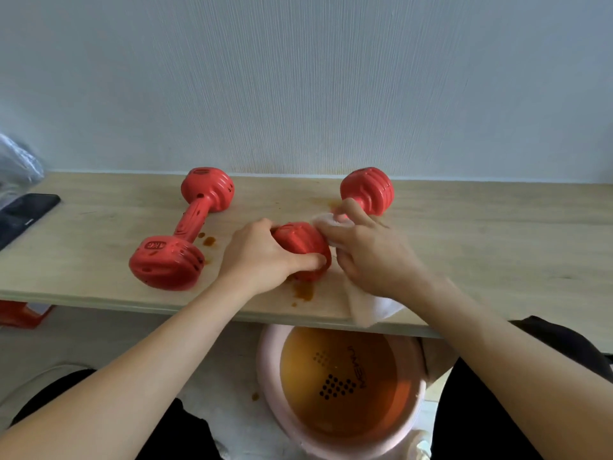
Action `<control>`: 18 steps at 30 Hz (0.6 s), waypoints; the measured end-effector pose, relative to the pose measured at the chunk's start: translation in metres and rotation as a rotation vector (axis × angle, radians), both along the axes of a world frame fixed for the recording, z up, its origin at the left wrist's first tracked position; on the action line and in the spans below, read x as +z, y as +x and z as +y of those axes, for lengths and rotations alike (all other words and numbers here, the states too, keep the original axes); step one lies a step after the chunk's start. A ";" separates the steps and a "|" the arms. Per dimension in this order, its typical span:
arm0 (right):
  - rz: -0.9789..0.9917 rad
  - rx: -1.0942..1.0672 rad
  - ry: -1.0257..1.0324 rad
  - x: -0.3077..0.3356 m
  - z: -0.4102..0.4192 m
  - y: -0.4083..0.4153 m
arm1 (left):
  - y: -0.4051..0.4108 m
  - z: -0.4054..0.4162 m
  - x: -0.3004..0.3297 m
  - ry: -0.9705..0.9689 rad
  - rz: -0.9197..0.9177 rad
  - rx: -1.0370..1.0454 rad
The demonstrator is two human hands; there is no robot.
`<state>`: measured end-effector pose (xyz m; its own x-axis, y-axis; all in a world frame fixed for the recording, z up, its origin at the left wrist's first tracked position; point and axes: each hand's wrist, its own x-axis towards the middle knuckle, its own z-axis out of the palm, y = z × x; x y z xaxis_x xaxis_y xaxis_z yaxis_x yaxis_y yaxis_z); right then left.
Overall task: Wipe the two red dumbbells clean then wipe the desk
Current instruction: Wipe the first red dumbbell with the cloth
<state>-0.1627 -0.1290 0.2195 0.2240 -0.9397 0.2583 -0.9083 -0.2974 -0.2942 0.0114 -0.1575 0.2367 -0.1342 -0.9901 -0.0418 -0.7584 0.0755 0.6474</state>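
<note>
The left hand [265, 257] clenched the near head of the ribbed red plastic dumbbell [300, 245], likely steadying it while the right hand [368, 252] gripped a white cloth [331, 222] around its handle at three o'clock. The second red dumbbell [180, 230] lay at nine o'clock on the stained pale wooden desk [497, 244]

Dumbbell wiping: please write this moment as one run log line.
step: wiping right dumbbell | left hand: grips near end | right hand: holds cloth on handle | left dumbbell: untouched | desk: orange stains
</note>
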 end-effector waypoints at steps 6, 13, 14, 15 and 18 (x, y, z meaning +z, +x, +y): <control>0.046 -0.267 0.027 0.010 -0.024 -0.024 | 0.004 -0.003 0.004 0.147 0.107 -0.043; 0.083 -0.307 0.021 0.006 -0.030 -0.017 | 0.007 -0.004 0.010 0.265 0.156 -0.063; 0.081 -0.307 0.023 0.006 -0.031 -0.018 | 0.006 -0.004 0.010 0.238 0.127 -0.056; 0.079 -0.306 0.027 0.007 -0.031 -0.019 | 0.004 -0.002 0.009 0.181 0.076 -0.046; 0.057 -0.300 0.047 0.005 -0.030 -0.020 | -0.003 0.010 0.006 -0.074 -0.116 -0.069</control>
<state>-0.1828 -0.1592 0.2245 -0.0523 -0.9768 0.2078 -0.9689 -0.0008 -0.2476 0.0088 -0.1475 0.2429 -0.2002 -0.9797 0.0122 -0.8194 0.1743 0.5460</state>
